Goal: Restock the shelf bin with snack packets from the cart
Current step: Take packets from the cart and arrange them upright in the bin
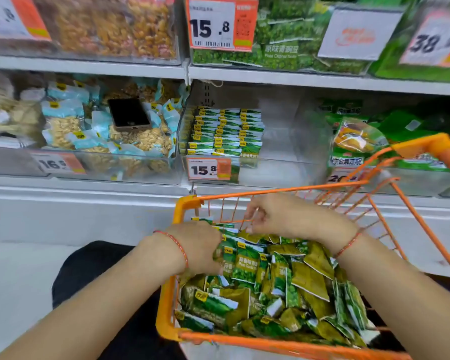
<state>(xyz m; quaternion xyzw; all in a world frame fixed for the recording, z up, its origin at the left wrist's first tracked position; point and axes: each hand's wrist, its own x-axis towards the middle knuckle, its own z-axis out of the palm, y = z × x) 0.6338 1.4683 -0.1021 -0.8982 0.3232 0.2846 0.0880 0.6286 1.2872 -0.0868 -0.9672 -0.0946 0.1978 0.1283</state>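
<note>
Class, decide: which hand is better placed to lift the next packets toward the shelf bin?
Left, probably. The left hand already curls around upright green packets in the cart; the right hand only fingers loose ones.

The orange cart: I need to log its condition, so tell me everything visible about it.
The orange cart is a wire basket with an orange frame, thin orange mesh walls and thicker rounded corners, one handle-like corner rising at upper right. It stands in front of the shelf, tilted in this wide view, and is heaped with green snack packets. The left hand and right hand reach into its far end among the packets.
</note>
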